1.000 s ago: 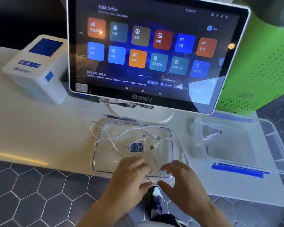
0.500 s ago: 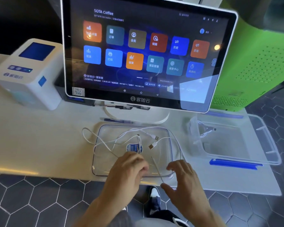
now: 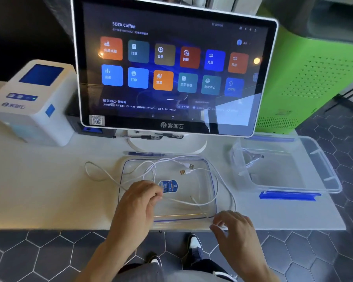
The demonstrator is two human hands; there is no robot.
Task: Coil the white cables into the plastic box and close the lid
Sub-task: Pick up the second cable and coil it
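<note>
At the lower centre of the head view, my left hand pinches the white cables sprawled over the clear lid, my right hand hovers with fingers loosely spread at its near corner, and the plastic box sits open at right

The big screen says "SOTA Coffee" at the top and "客如云" below. The small white printer also says "客如云".
</note>
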